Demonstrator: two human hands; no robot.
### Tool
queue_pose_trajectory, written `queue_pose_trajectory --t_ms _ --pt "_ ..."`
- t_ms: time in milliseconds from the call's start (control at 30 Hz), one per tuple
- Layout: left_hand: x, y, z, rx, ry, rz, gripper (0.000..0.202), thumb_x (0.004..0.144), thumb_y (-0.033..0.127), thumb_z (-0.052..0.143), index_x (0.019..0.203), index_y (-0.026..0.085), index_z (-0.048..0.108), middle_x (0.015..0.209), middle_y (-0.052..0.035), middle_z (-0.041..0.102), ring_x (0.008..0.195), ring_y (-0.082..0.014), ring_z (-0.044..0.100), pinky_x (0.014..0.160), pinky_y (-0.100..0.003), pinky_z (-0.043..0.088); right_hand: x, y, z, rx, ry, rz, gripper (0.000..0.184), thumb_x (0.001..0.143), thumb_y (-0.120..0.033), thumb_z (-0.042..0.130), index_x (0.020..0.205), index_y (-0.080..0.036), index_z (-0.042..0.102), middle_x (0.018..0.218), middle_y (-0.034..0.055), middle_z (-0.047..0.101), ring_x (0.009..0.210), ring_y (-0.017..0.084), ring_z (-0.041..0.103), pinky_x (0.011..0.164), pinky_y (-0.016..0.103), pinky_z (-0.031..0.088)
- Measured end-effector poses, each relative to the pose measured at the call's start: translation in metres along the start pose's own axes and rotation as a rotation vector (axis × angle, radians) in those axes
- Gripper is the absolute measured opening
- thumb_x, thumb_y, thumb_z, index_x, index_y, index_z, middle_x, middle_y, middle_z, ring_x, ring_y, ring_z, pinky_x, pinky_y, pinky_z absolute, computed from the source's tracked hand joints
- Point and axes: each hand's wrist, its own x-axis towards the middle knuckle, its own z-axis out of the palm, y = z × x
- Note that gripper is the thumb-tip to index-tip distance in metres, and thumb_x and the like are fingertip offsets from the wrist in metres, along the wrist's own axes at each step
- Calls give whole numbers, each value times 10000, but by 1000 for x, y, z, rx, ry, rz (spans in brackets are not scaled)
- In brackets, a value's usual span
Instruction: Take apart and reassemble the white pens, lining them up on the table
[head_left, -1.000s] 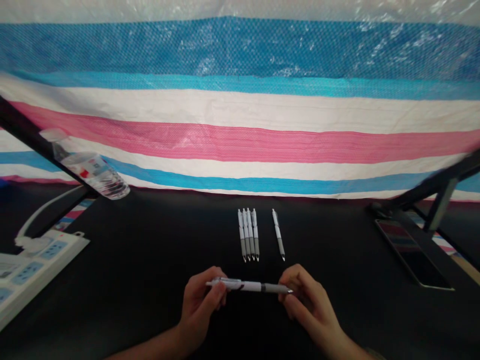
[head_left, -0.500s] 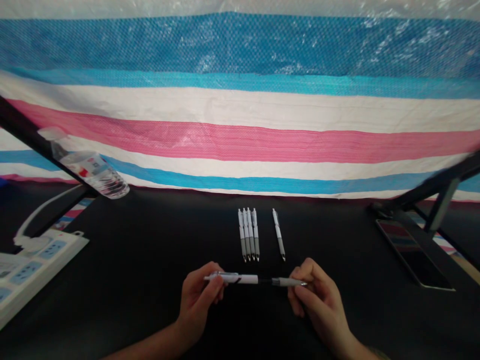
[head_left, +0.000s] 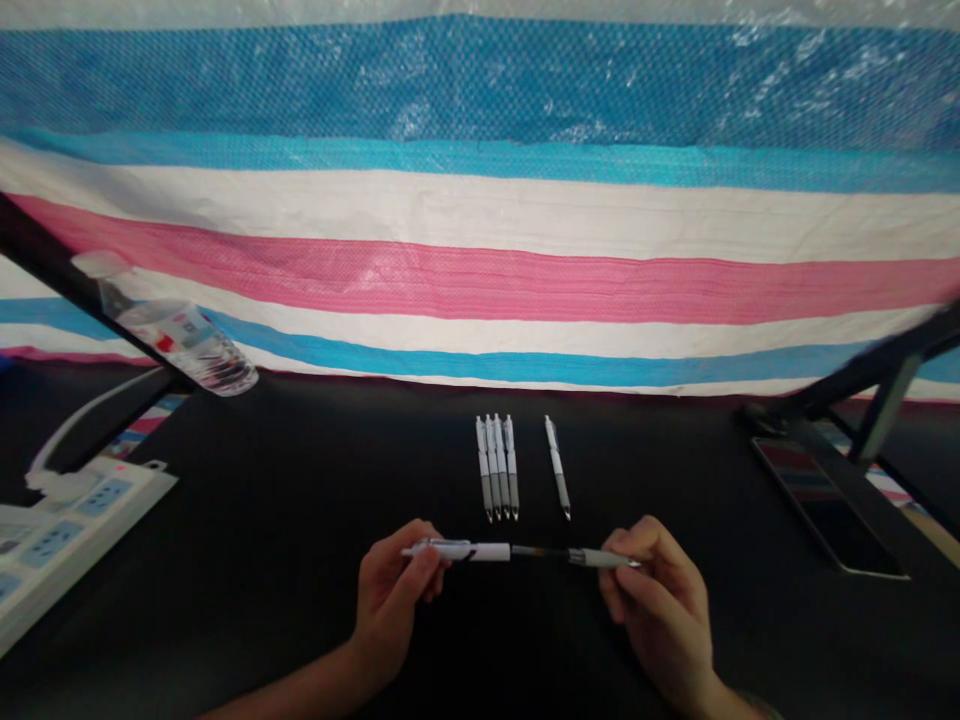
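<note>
My left hand (head_left: 397, 590) pinches the white pen barrel (head_left: 491, 552), clip end toward the left. Between finger and thumb, my right hand (head_left: 660, 600) holds the grey grip section (head_left: 592, 557) of the same pen, its metal tip pointing right. A dark, thin refill (head_left: 540, 553) bridges the gap between the two parts. Beyond my hands, several white-and-grey pens (head_left: 497, 468) lie side by side, tips toward me. One more such pen (head_left: 557, 468) lies apart, a little to their right.
At the left are a white power strip (head_left: 112, 500) with a plugged-in cable and a tilted water bottle (head_left: 187, 345). A phone (head_left: 829, 510) lies at the right near a black metal stand (head_left: 877, 400). A striped plastic sheet (head_left: 480, 220) hangs behind the black table (head_left: 300, 480).
My right hand has moved right with the grey grip section, widening the gap to the white barrel and exposing more of the refill. My left hand has shifted slightly left.
</note>
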Motion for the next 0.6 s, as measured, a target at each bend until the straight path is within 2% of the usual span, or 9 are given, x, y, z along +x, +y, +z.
queue_pose_trajectory --t_ms 100,200,267,433,600 --pt "0 0 1 -7 -23 1 365 926 432 588 715 145 667 566 -4 543 487 -111 460 445 -220 346 0 0 1 -12 -49 27 98 917 -286 677 923 -205 621 696 -18 605 473 56 510 424 129 372" --pt "0 1 3 7 -103 1 376 936 443 587 721 144 666 585 -6 550 502 -107 461 460 -219 351 -1 -2 7 -89 -181 61 54 959 -263 634 981 -224 603 773 12 657 565 106 621 476 172 474" --pt "0 2 4 25 -155 -13 372 940 445 592 733 145 666 598 -5 556 510 -104 464 468 -216 351 -2 -3 12 -185 -249 31 51 976 -226 607 1025 -237 602 865 43 685 669 151 686 526 219 543" --pt "1 3 4 17 -178 -19 367 953 443 585 740 151 648 617 6 539 523 -97 454 477 -206 352 -3 -1 16 -419 -290 -123 135 976 -178 592 1083 -256 616 909 48 714 710 162 722 556 225 591" --pt "2 2 5 -4 -179 -21 361 951 443 590 743 154 649 607 14 526 516 -94 449 471 -201 346 0 -4 14 -658 -286 -198 77 982 -270 596 1001 -218 650 800 33 731 627 144 713 555 199 559"
